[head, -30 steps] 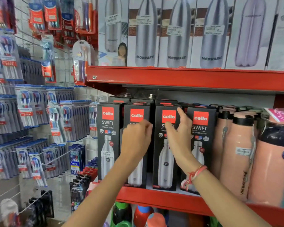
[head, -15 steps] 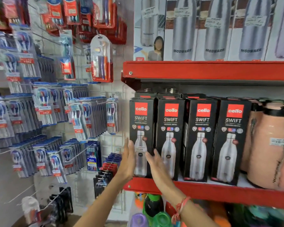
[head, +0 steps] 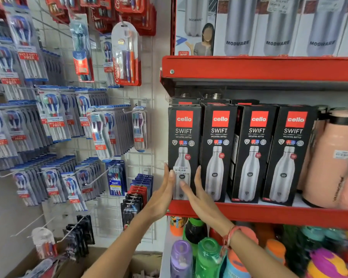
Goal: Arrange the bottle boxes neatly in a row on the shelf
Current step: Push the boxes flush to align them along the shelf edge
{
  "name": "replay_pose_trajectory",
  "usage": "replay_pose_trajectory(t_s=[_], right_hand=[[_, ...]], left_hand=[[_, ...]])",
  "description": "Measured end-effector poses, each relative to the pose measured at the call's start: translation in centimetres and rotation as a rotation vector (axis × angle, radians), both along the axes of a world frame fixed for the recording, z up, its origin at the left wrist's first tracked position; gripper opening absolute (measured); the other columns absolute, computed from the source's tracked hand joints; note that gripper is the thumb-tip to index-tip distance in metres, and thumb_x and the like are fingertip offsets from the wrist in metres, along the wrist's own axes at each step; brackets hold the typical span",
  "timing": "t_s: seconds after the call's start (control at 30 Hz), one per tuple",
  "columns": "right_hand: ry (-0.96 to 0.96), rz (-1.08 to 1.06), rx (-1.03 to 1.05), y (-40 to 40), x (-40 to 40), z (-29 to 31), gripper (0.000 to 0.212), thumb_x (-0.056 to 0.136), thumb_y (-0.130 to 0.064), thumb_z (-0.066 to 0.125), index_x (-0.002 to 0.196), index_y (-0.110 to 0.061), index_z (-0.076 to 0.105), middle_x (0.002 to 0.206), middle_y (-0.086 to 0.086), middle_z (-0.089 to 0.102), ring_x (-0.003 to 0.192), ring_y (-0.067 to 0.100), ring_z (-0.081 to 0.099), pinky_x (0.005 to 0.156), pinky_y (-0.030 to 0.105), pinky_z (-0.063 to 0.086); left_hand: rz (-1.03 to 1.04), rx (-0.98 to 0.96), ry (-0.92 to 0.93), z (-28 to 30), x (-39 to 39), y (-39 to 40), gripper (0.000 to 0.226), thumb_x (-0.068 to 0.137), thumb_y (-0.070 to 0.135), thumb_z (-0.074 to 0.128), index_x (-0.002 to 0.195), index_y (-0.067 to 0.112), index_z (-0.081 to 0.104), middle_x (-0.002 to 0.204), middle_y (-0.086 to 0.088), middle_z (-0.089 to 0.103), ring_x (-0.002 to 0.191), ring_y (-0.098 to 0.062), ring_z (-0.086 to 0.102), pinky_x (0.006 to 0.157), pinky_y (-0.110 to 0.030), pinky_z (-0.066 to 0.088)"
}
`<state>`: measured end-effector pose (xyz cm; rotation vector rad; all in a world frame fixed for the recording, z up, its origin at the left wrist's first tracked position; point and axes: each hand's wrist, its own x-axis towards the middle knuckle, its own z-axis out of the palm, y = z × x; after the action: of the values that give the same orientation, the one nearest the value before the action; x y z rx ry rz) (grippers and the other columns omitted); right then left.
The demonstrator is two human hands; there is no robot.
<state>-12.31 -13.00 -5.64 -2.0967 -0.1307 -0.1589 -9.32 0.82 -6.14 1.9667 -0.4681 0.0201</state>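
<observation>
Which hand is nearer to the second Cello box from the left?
Right. The right hand reaches the second box at its lower left edge; the left hand is beyond the leftmost box.

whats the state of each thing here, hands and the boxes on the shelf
left hand: open, flat against the left side of the leftmost cello box
right hand: open, fingers on that box's front
leftmost cello box: upright, at the shelf's left end
other three cello boxes: upright, facing front in a row
pink flask: upright, lid on
red shelf: loaded
</observation>
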Motion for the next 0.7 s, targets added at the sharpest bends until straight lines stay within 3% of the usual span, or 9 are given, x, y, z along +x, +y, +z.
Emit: replay_pose_trajectory(t_s=[0.07,0.17,0.27,0.33,0.4,0.47,0.53,0.6,0.7], right_hand=[[0.006,-0.01,-0.018,-0.4,0.3,-0.2,0.082,0.086,-0.068,0.034,0.144,-0.045,-0.018,0.156,-0.003,0.027,0.139,0.025,0.037,0.11,0.035,0.027],[-0.132,-0.133,0.011,-1.5,0.1,-0.1,0.064,0.092,-0.05,0.044,0.149,-0.028,0.024,0.136,0.008,0.058,0.116,0.018,0.059,0.089,0.022,0.036],[-0.355,-0.39,0.12,-3.6,0.1,-0.3,0.033,0.094,-0.027,0.05,0.124,-0.015,0.06,0.123,0.006,0.065,0.103,0.013,0.061,0.086,0.02,0.039],[-0.404,-0.453,0.188,-5.3,0.4,-0.6,0.031,0.094,-0.024,0.05,0.123,-0.015,0.058,0.125,0.007,0.059,0.106,0.016,0.058,0.089,0.024,0.041],[-0.357,-0.436,0.219,-6.8,0.6,-0.8,0.039,0.095,-0.027,0.049,0.131,-0.015,0.049,0.134,0.006,0.052,0.117,0.018,0.053,0.099,0.032,0.041],[-0.259,-0.367,0.244,-7.7,0.5,-1.1,0.048,0.096,-0.033,0.046,0.14,-0.014,0.04,0.144,0.005,0.045,0.128,0.019,0.046,0.106,0.031,0.035],[-0.164,-0.281,0.263,-8.3,0.5,-1.4,0.056,0.096,-0.037,0.043,0.147,-0.015,0.03,0.149,0.003,0.04,0.135,0.019,0.04,0.104,0.025,0.029],[-0.072,-0.22,0.234,-8.7,0.8,-1.9,0.062,0.096,-0.043,0.04,0.15,-0.018,0.022,0.153,0.004,0.035,0.139,0.019,0.034,0.106,0.027,0.025],[0.011,-0.188,0.175,-9.0,1.0,-2.2,0.066,0.095,-0.049,0.035,0.152,-0.021,0.015,0.156,0.002,0.029,0.142,0.021,0.029,0.112,0.032,0.022]], left_hand=[[0.014,0.054,0.001,0.2,-0.2,0.0,0.073,0.071,0.083,0.001,0.135,0.054,-0.019,0.153,0.015,0.016,0.142,-0.023,0.025,0.117,-0.046,0.018],[0.302,0.13,-0.211,-0.1,-0.4,-0.7,0.077,0.084,0.071,0.015,0.148,0.028,0.016,0.116,-0.004,0.061,0.112,-0.022,0.055,0.099,-0.039,0.039],[0.524,-0.047,-0.522,-0.4,-1.0,-2.9,0.042,0.096,0.043,0.033,0.117,0.015,0.057,0.107,-0.001,0.062,0.105,-0.018,0.056,0.086,-0.023,0.039],[0.392,-0.168,-0.505,-0.2,-2.1,-4.9,0.034,0.097,0.036,0.037,0.11,0.017,0.061,0.101,0.006,0.063,0.096,-0.004,0.059,0.078,-0.013,0.04],[0.234,-0.203,-0.348,-0.1,-3.0,-6.9,0.046,0.097,0.045,0.032,0.126,0.018,0.055,0.12,0.005,0.064,0.11,0.002,0.055,0.093,-0.015,0.039],[0.165,-0.188,-0.21,-0.3,-3.4,-8.4,0.057,0.097,0.049,0.025,0.143,0.018,0.034,0.146,0.003,0.043,0.13,0.001,0.035,0.104,-0.014,0.023],[0.127,-0.196,-0.12,-0.6,-3.7,-9.8,0.063,0.096,0.051,0.02,0.149,0.018,0.014,0.151,0.002,0.032,0.129,0.003,0.026,0.101,-0.013,0.018],[0.129,-0.203,-0.091,-0.8,-4.1,-11.0,0.067,0.093,0.055,0.017,0.149,0.019,0.006,0.149,-0.003,0.037,0.129,-0.002,0.034,0.097,-0.015,0.02],[0.196,-0.249,-0.094,-1.3,-4.0,-12.0,0.089,0.075,0.079,0.011,0.141,0.019,0.02,0.132,-0.006,0.05,0.103,-0.001,0.053,0.091,-0.023,0.03]])
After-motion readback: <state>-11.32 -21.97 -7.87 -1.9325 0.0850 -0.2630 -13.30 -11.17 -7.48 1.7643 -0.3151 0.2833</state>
